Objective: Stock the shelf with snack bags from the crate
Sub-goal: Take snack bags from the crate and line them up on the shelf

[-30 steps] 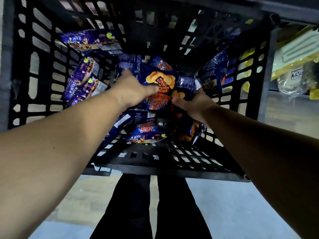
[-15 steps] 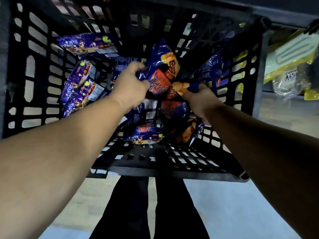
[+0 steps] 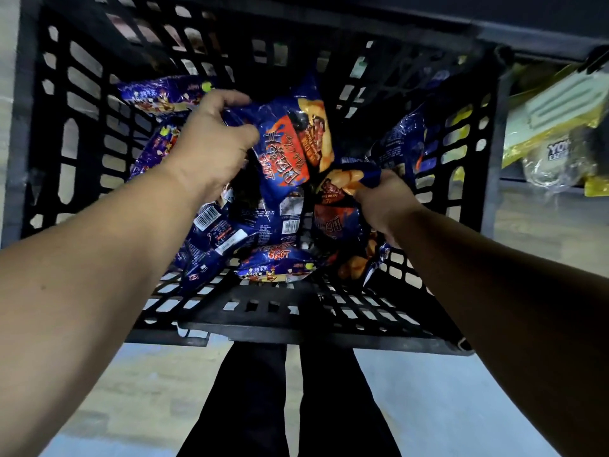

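Observation:
A black slatted plastic crate stands on the floor in front of me, holding several blue snack bags. My left hand grips the edge of one blue and orange snack bag and holds it up inside the crate. My right hand pinches the top corner of a second blue snack bag lower at the crate's right. More bags lie along the left wall, on the bottom and against the right wall.
A shelf at the right holds yellow and clear packaged goods. A dark shelf edge runs along the top. My dark-trousered legs stand on the pale floor below the crate.
Both hands have lifted their bags higher out of the pile. The left hand's bag has risen and turned upright, and the right hand's bag has come up beside it.

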Action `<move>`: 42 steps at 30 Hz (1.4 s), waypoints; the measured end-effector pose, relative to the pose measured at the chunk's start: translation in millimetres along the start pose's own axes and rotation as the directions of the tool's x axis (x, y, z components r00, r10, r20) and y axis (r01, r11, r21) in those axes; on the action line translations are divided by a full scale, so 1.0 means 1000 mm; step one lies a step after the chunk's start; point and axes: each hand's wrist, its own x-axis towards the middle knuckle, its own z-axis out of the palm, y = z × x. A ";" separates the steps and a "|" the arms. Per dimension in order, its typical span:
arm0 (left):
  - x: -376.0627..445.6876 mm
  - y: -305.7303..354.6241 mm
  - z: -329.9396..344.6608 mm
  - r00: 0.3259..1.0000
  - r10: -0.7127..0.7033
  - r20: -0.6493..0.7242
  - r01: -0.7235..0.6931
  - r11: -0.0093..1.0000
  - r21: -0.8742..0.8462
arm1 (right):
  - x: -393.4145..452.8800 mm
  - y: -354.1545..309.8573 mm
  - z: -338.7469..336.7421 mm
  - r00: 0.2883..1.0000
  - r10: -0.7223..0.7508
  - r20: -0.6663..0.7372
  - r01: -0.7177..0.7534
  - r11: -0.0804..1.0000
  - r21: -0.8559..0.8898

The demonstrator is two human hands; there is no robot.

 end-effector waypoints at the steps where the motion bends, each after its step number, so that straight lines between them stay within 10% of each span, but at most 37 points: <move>1: 0.001 0.001 -0.001 1.000 0.006 -0.017 -0.006 1.000 0.015 | -0.001 0.000 -0.002 1.000 0.000 -0.013 0.000 1.000 -0.028; 9: 0.009 0.022 -0.004 0.988 0.128 0.086 -0.152 0.902 0.405 | -0.001 -0.006 -0.011 0.998 -0.062 0.010 0.063 0.977 -0.206; 18: -0.003 -0.004 0.025 0.867 -0.068 0.493 -0.454 0.298 0.840 | -0.003 -0.009 -0.002 1.000 0.010 0.004 -0.008 0.956 -0.293; 29: -0.009 -0.017 0.014 0.902 -0.159 0.401 -0.383 0.133 0.914 | -0.019 -0.006 0.006 0.952 0.279 0.127 -0.247 0.943 -0.224; 34: -0.009 -0.019 0.013 0.901 -0.135 0.413 -0.386 0.189 0.903 | -0.014 -0.008 0.002 0.994 0.102 0.029 -0.090 0.956 -0.278; 42: 0.001 0.013 0.005 0.932 -0.012 0.361 -0.356 0.145 0.923 | -0.015 -0.064 -0.016 0.951 -0.069 0.301 0.297 0.472 -0.830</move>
